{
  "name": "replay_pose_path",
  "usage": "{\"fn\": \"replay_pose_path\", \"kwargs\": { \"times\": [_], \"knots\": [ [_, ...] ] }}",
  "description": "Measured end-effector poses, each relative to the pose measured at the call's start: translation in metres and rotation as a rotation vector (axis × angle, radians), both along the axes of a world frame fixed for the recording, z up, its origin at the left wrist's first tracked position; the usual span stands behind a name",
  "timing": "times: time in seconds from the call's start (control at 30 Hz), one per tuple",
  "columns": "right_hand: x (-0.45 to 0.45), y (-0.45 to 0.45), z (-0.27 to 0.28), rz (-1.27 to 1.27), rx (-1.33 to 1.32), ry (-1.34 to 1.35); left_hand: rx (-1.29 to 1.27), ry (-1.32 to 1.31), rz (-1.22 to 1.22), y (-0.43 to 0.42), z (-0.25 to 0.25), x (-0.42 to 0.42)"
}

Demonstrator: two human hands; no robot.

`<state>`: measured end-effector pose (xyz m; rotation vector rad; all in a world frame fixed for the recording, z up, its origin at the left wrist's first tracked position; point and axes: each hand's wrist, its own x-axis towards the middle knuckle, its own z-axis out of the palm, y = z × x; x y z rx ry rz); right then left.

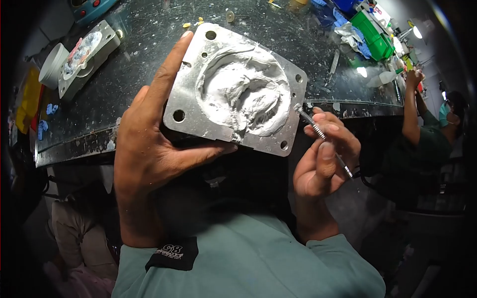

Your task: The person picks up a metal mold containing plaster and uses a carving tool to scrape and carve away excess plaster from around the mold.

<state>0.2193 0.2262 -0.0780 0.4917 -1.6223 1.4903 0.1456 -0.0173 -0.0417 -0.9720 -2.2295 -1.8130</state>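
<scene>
A dark counter (141,54), speckled and smeared with white, filled the top of the frame, its front edge running across the middle. At upper left a second mould (104,53) leaned by a white cup (51,67), with blue scraps (52,108) below them; at upper right lay a green tray (380,43) amid clutter, and a bottle (385,77) with a green tip was near it. A co-worker (422,134) in dark green sat at the far right, hands up near the counter. In the centre of the frame, over the counter's front edge, was the metal mould (186,102), tilted, a four-cornered block with a hole near each corner. Its round cavity was packed with white plaster (266,102), rough and lumpy, with a curved ridge and a hollow right of centre. The left hand (144,134) gripped the mould by its left side, fingers along the edge and thumb under the lower rim. The right hand (328,154) pinched a slim ribbed tool (318,130) between its fingers, the whitened tip at the mould's right edge; whether it touched was hard to tell. The mould's underside was hidden, the machine (92,10) at top left was cut off, and the outer edges sank into black.
</scene>
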Motion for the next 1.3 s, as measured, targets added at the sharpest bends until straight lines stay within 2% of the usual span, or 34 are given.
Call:
{"fn": "replay_pose_path", "kwargs": {
  "times": [0.13,0.2,0.27,0.33,0.43,0.53,0.57,0.67,0.7,0.8,0.87,0.93,1.0,1.07,1.13,1.3],
  "knots": [
    [0.013,-0.005,-0.003,0.059,0.064,-0.122,0.01,0.013,0.015,0.002,0.001,0.001],
    [0.013,-0.006,-0.006,0.086,0.065,-0.137,0.103,-0.039,0.021,0.007,-0.002,0.001],
    [0.009,-0.009,-0.005,0.12,0.017,-0.13,-0.19,-0.032,0.134,-0.006,0.008,-0.001],
    [0.007,-0.011,-0.001,0.154,-0.034,-0.162,-0.374,0.099,0.22,-0.011,0.022,-0.002],
    [0.006,-0.01,0.004,0.196,-0.084,-0.233,-0.468,0.508,0.207,-0.012,0.035,-0.021],
    [0.002,-0.005,0.002,0.175,-0.077,-0.244,-0.443,0.512,0.041,-0.01,0.038,-0.038],
    [-0.002,-0.008,0.003,0.179,-0.118,-0.214,-0.447,0.398,-0.05,-0.01,0.043,-0.039],
    [-0.009,-0.007,0.004,0.208,-0.14,-0.261,-0.25,0.085,-0.243,-0.007,0.037,-0.039],
    [-0.011,-0.01,0.01,0.21,-0.186,-0.277,-0.233,0.099,-0.208,-0.005,0.035,-0.037],
    [-0.021,-0.005,0.016,0.179,-0.069,-0.276,-0.154,0.151,-0.101,-0.002,0.022,-0.023],
    [-0.025,-0.005,0.02,0.147,-0.079,-0.164,-0.071,0.201,-0.04,0.0,0.012,-0.012],
    [-0.027,0.004,0.019,0.122,-0.037,-0.038,0.064,0.058,-0.013,0.006,0.012,-0.004],
    [-0.021,0.008,0.023,0.11,-0.1,-0.049,0.141,0.044,0.011,0.008,0.011,-0.003],
    [-0.013,0.003,0.026,0.149,-0.174,-0.112,0.133,0.059,0.018,0.005,0.009,-0.006],
    [0.0,-0.001,0.032,0.149,-0.04,-0.213,0.109,0.078,0.04,0.006,0.009,-0.006],
    [0.014,-0.011,0.016,0.097,0.154,-0.163,0.06,0.061,0.151,0.012,0.009,0.0]
  ]
}}
